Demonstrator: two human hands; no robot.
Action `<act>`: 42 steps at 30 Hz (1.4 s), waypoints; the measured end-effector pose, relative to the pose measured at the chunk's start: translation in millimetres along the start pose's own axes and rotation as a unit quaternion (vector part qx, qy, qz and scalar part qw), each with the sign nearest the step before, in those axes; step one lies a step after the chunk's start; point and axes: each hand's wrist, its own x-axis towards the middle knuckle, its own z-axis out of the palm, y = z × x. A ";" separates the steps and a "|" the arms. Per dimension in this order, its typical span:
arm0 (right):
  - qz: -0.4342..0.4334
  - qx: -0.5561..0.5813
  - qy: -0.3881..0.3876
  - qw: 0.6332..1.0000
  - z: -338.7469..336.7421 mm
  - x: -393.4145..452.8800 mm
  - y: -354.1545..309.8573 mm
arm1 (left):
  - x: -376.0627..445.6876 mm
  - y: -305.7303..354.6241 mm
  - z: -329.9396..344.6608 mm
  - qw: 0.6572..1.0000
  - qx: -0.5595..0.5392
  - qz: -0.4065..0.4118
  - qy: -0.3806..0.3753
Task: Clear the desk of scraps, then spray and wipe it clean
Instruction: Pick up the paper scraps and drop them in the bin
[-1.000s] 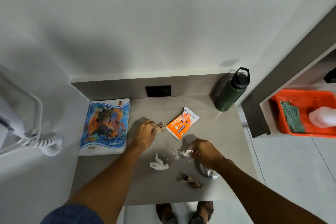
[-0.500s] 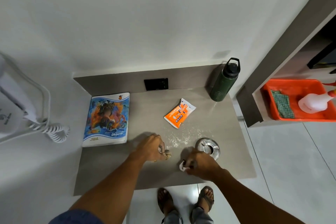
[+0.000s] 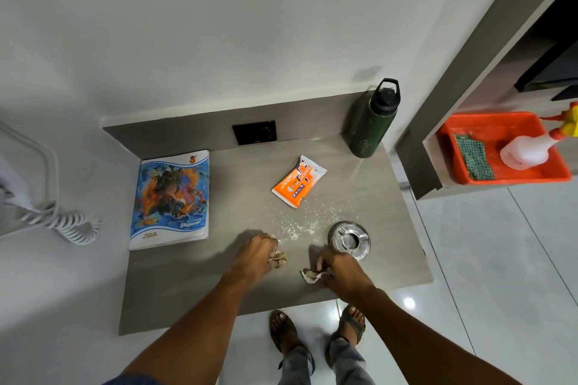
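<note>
A person stands at the front edge of a grey wall-mounted desk (image 3: 187,287), both hands down on scraps near that edge. The left hand (image 3: 256,255) is curled closed around a crumpled brown scrap of paper (image 3: 279,259) that pokes out past the knuckles. The right hand (image 3: 339,269) pinches a crumpled white-and-brown scrap (image 3: 310,276) between thumb and fingertips, just in front of a round shiny metal ashtray (image 3: 349,240) by the desk's right edge.

The clearing stage appears well under way, not finished. No other paper wads show on the surface, yet a scatter of white crumbs (image 3: 305,222) lies mid-desk between the ashtray and an orange-and-white sachet (image 3: 298,186). Whether the sachet counts as rubbish cannot be told. A colourful illustrated notebook (image 3: 170,200) sits toward the left edge and a dark green metal bottle with a black cap (image 3: 372,122) stands in the back right corner.

Spraying and wiping seem not yet begun: the translucent spray bottle with a red-and-yellow trigger (image 3: 528,148) and a green checked cloth (image 3: 474,156) lie in an orange plastic tray (image 3: 513,180) on a shelf to the right, well apart from the desk.
</note>
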 end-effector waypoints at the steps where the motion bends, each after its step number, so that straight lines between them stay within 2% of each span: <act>1: 0.005 0.014 0.004 1.000 -1.0 -1.7 2.7 | 1.7 1.5 -0.9 1.000 -0.003 -0.006 0.011; 3: 0.016 0.035 0.019 0.999 -3.8 -5.0 7.2 | 4.7 5.9 -7.8 1.000 -0.004 -0.008 0.026; 8: 0.041 0.079 0.054 0.995 -15.6 -10.2 19.7 | 20.3 24.6 -18.5 0.997 -0.003 0.065 0.043; 13: 0.049 0.110 0.156 0.980 -41.3 -15.6 34.4 | 40.5 71.1 -27.7 0.992 -0.044 0.083 0.083; 18: 0.053 0.141 0.211 0.966 -64.1 -23.0 63.3 | 65.5 122.8 -31.8 0.987 -0.056 0.125 0.087; 22: 0.094 0.217 0.294 0.926 -80.7 -33.1 95.1 | 82.9 161.7 -30.6 0.983 -0.057 0.132 0.113; 26: 0.174 0.375 0.359 0.837 -96.3 -42.8 131.7 | 101.9 200.3 -24.5 0.974 -0.143 0.113 0.131; 28: 0.189 0.406 0.380 0.809 -102.3 -48.0 152.5 | 110.5 223.3 -21.9 0.968 -0.178 0.118 0.128; 31: 0.220 0.407 0.404 0.789 -106.8 -56.9 182.3 | 122.4 259.0 -14.1 0.963 -0.205 0.128 0.118; 35: 0.251 0.400 0.403 0.784 -105.3 -66.2 221.0 | 140.2 304.5 8.3 0.956 -0.240 0.137 0.104; 42: 0.320 0.401 0.406 0.756 -96.2 -62.1 287.7 | 177.7 367.4 57.7 0.963 -0.209 0.159 0.061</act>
